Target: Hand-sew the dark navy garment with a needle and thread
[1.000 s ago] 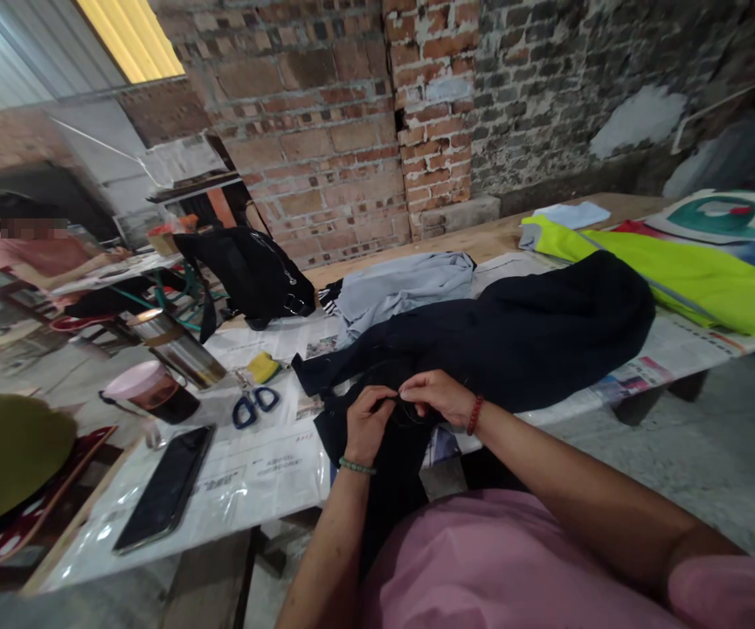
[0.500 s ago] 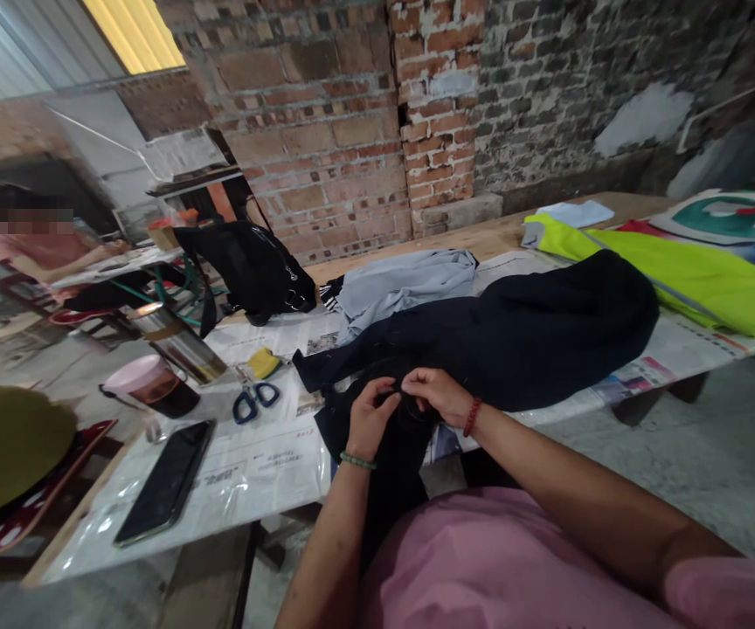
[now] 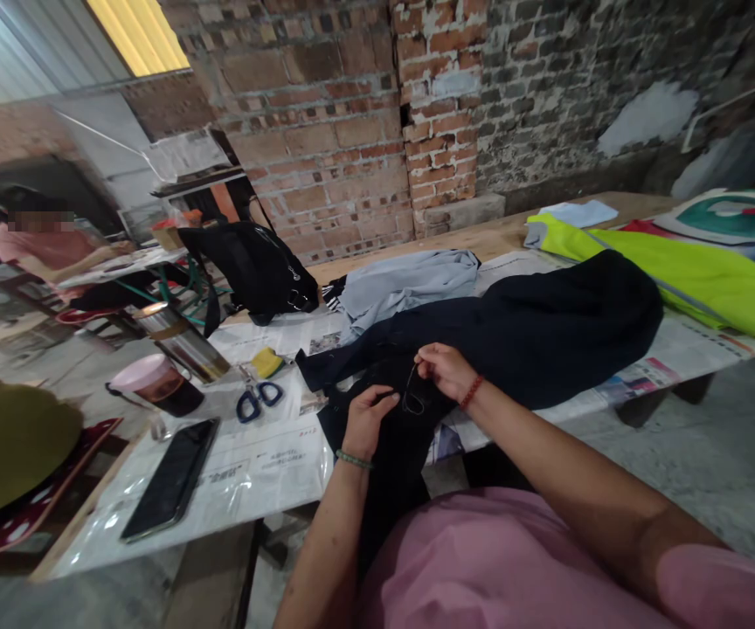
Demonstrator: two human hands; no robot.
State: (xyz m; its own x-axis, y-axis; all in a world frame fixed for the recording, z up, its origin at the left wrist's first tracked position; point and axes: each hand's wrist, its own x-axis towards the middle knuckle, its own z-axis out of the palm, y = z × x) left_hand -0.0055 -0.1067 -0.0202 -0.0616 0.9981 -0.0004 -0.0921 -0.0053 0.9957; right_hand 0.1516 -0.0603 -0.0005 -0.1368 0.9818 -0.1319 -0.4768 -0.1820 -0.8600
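Note:
A dark garment lies across the table and hangs over its front edge towards my lap. My left hand pinches its black cloth between thumb and fingers. Just right of it and slightly higher, my right hand is closed in a pinch on a thread, which loops down over the cloth. Whether a needle is in those fingertips is too small to tell. Blue-handled scissors lie left of the garment, with a yellow-green sponge-like piece behind them.
On the left are a phone, a lidded cup of dark drink and a steel flask. Behind lie a black bag and grey cloth. A neon-yellow garment and an iron are right. A person sits far left.
My right hand has moved up and slightly away from my left, drawing the thread into a visible loop. The left hand stays on the cloth.

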